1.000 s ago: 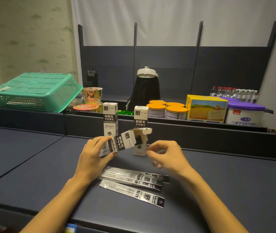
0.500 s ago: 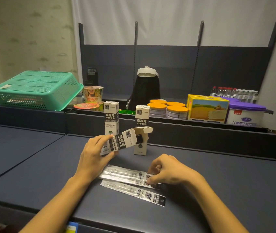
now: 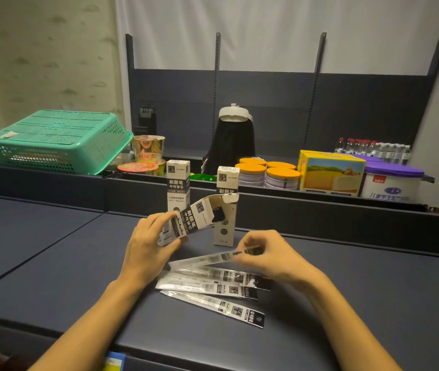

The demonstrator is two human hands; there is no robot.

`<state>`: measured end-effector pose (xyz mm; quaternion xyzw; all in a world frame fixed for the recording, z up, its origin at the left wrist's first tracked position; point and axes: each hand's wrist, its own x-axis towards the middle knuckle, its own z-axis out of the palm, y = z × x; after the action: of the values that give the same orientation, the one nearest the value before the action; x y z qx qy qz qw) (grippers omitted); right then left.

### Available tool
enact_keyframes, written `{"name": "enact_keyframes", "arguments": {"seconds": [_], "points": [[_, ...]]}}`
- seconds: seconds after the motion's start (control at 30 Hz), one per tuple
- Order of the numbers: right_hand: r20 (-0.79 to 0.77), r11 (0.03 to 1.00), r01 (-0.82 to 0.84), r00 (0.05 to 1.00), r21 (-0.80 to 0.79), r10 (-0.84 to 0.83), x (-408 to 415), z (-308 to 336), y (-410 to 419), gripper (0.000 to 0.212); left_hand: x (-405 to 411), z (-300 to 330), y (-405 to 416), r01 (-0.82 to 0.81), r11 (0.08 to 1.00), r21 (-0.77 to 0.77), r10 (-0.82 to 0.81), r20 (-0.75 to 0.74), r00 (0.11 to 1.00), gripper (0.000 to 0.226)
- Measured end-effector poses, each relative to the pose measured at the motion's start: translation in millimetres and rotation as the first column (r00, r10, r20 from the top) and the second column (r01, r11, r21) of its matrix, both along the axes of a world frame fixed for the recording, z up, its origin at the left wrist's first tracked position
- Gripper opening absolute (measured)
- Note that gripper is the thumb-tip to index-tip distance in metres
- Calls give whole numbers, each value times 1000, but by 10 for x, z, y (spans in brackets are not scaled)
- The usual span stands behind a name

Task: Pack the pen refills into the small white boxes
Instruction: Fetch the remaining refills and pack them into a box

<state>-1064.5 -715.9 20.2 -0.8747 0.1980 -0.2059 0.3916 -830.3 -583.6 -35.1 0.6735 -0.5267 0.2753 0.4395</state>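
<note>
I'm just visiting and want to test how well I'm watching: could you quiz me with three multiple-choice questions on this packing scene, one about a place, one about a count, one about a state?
1. Where is the green basket?
A. far left, on the ledge behind the table
B. under the right hand
C. on the purple tub

2. How many closed white boxes stand upright on the table?
A. none
B. two
C. five

3. The box in the left hand is:
A. sealed
B. open at its end flap
C. crushed flat

Answers:
1 A, it sits upside down at the far left.
2 B, one tall box and another behind the held box.
3 B, its flap stands open.
</note>
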Motion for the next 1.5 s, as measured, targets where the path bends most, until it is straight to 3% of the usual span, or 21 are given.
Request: {"name": "enact_keyframes", "arguments": {"seconds": [0.1, 0.27, 0.4, 0.53, 0.77, 1.0, 1.2, 1.4, 1.5], "points": [[293, 978, -61, 956, 197, 1, -47, 106, 43, 9, 14, -9, 6, -19, 1000, -16, 18, -35, 999, 62], [620, 927, -59, 759, 370, -199, -112, 238, 28, 4, -5, 18, -6, -36, 999, -27, 35, -43, 998, 60], [724, 882, -42, 589, 470, -358, -181, 314, 0, 2, 0, 6, 2, -32, 999, -36, 30, -50, 998, 61], [768, 882, -48, 517, 468, -379, -187, 329, 12, 4, -4, 11, -12, -29, 999, -27, 28, -36, 999, 61], [761, 907, -5, 547, 420, -349, -114, 279, 42, 4, -14, -4, -13, -13, 1000, -4, 13, 10, 1000, 63], [722, 922, -73, 647, 379, -246, -23, 216, 119, 4, 1, -21, -28, -14, 1000, 23, 12, 71, 997, 66], [621, 969, -46, 775, 243, -119, 72, 111, 189, 8, 7, -36, -29, -10, 999, 31, 7, 92, 996, 69], [683, 968, 92, 693, 231, -229, 51, 100, 136, 11, 16, -30, -39, -17, 1000, 23, 15, 65, 998, 68], [683, 977, 118, 700, 176, -207, 81, 68, 122, 17, 16, -34, -38, -17, 999, 30, 15, 79, 997, 69]]}}
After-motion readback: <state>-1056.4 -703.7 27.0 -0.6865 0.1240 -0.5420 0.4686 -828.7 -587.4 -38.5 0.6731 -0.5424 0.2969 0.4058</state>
